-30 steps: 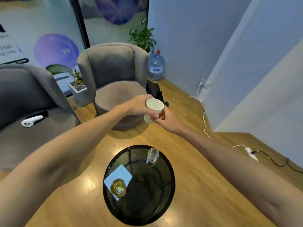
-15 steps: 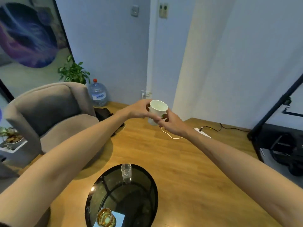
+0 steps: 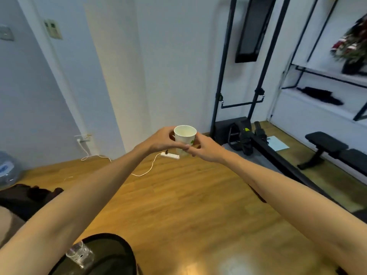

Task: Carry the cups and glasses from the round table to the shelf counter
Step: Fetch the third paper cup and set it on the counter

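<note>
A white paper cup (image 3: 185,137) with a small green mark is held upright in mid-air between both hands. My left hand (image 3: 158,140) grips its left side and my right hand (image 3: 204,148) grips its right side and base. The round black glass table (image 3: 111,255) shows only at the bottom left edge, with a clear drinking glass (image 3: 79,255) standing on it. White shelves (image 3: 327,100) on a black frame run along the wall at the right.
A black weight bench (image 3: 335,149) and a black rack with gear (image 3: 244,139) stand on the floor at the right. A white power strip (image 3: 169,155) with its cord lies on the wooden floor ahead. A water bottle (image 3: 8,169) sits at the far left.
The view has swung to the right: the armchair and most of the round table have left the frame and the shelves and bench have come in. Both hands still hold the cup.
</note>
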